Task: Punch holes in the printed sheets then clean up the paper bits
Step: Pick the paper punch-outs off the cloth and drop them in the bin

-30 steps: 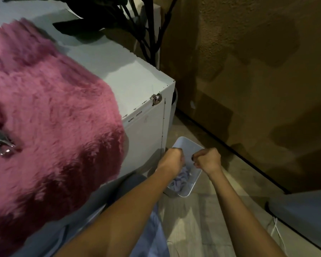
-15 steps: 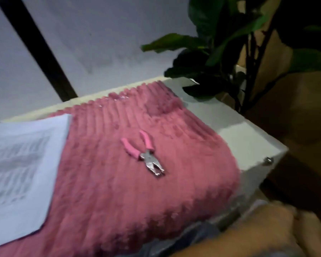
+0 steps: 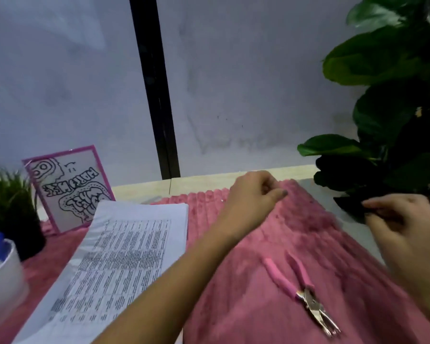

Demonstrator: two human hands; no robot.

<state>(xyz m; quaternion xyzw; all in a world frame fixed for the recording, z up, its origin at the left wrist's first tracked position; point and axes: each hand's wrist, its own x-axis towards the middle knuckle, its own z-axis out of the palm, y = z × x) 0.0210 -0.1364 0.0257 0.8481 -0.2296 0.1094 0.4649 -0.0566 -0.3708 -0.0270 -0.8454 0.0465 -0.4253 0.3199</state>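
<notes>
Left hand [image 3: 253, 194] pinching pink cloth [image 3: 246, 306] at its far edge, right hand [image 3: 407, 227] loosely curled, empty (blurred) beside the plant [image 3: 382, 115], punch [image 3: 305, 294] lying on the cloth, sheets [image 3: 124, 249] stacked to its left.

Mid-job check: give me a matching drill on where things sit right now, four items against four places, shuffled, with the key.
Items
1. hole punch
2. printed sheets
3. pink-framed card
4. white bowl

Places
A. standing upright at the back left, near the wall
B. at the left edge of the view, with something blue in it
C. lying unheld on the pink cloth, front right
D. stacked flat, left of centre

Pairs: 1-C, 2-D, 3-A, 4-B
</notes>
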